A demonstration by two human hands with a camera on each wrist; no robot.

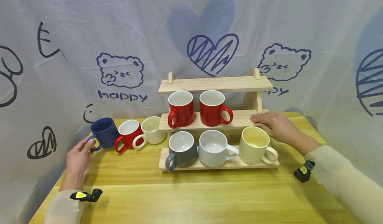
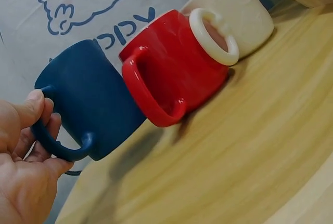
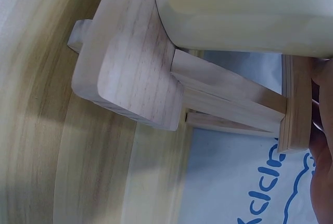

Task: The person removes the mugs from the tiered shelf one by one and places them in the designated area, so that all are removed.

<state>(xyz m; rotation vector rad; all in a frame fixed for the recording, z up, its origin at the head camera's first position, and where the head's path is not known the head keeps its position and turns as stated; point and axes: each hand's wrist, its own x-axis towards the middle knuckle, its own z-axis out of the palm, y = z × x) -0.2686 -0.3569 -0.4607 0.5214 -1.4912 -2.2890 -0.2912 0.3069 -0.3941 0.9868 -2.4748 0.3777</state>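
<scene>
My left hand (image 1: 78,160) pinches the handle of a dark blue mug (image 1: 105,132), thumb on top and fingers through the loop in the left wrist view. Whether its base touches the table cannot be told. Beside it stand a red mug (image 2: 182,63) with a white inside and a cream mug (image 1: 153,130) with a ring handle. My right hand (image 1: 276,125) rests on the right end of the middle tier of a wooden shelf (image 1: 243,119). A pale yellow mug (image 1: 254,145) stands just below that hand; in the right wrist view it hides part of the shelf.
Two red mugs (image 1: 181,109) stand on the middle tier. A grey mug (image 1: 183,150) and a white mug (image 1: 213,149) share the bottom tier with the yellow one. A printed cloth (image 1: 161,24) hangs behind the wooden table (image 1: 185,197).
</scene>
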